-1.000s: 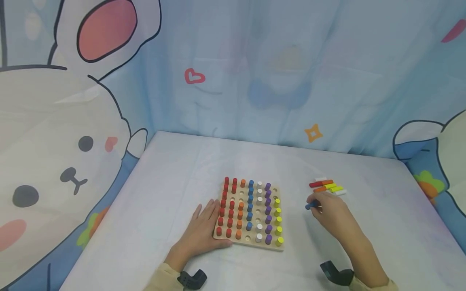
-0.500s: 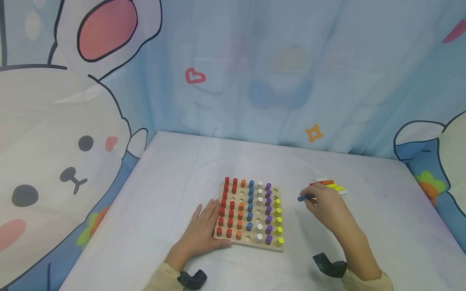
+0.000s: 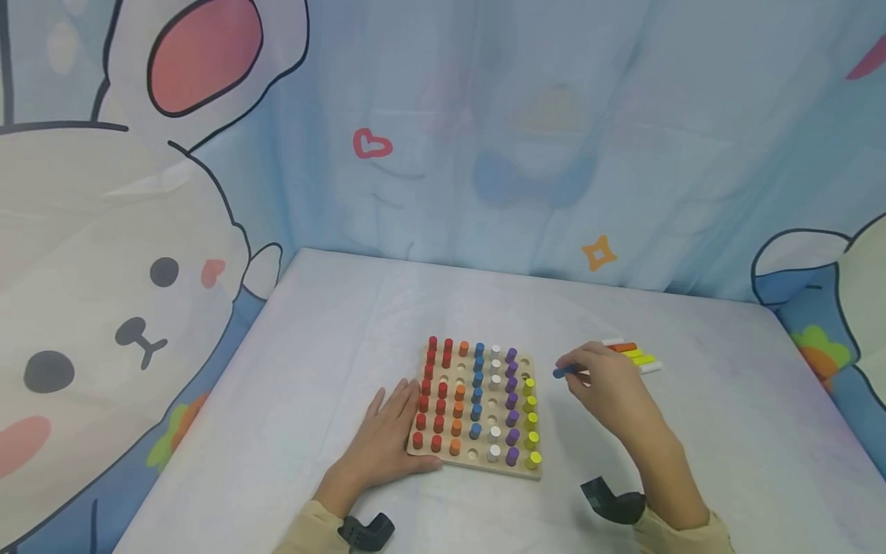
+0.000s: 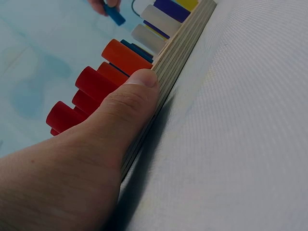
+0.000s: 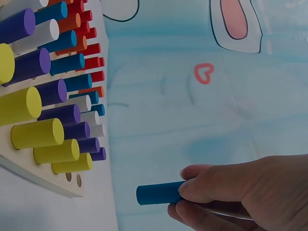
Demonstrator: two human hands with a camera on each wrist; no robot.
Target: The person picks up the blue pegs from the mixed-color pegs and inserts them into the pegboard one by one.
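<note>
A wooden pegboard (image 3: pixel 443 457) lies on the table with columns of upright red, orange, blue, white, purple and yellow pegs; a few holes stand bare. My left hand (image 3: pixel 382 445) rests against its near left corner, fingers straight along the left side and thumb (image 4: pixel 137 89) on the front edge. Right of the board, in the air, my right hand (image 3: pixel 609 388) pinches a blue peg (image 5: pixel 159 193) between thumb and fingertips. The peg points left, toward the board's yellow column (image 5: pixel 37 134). Some of the right hand's fingers are hidden behind the others.
Behind the right hand lies a small pile of loose pegs, with a yellow peg (image 3: pixel 644 359), a white peg (image 3: pixel 650 368) and an orange peg (image 3: pixel 624 347) showing. A printed curtain (image 3: pixel 443 154) hangs along the table's far edge.
The right hand has moved left from beside the loose pegs toward the board, carrying the blue peg, which now sticks out further from the fingertips. The left hand and board have stayed put.
</note>
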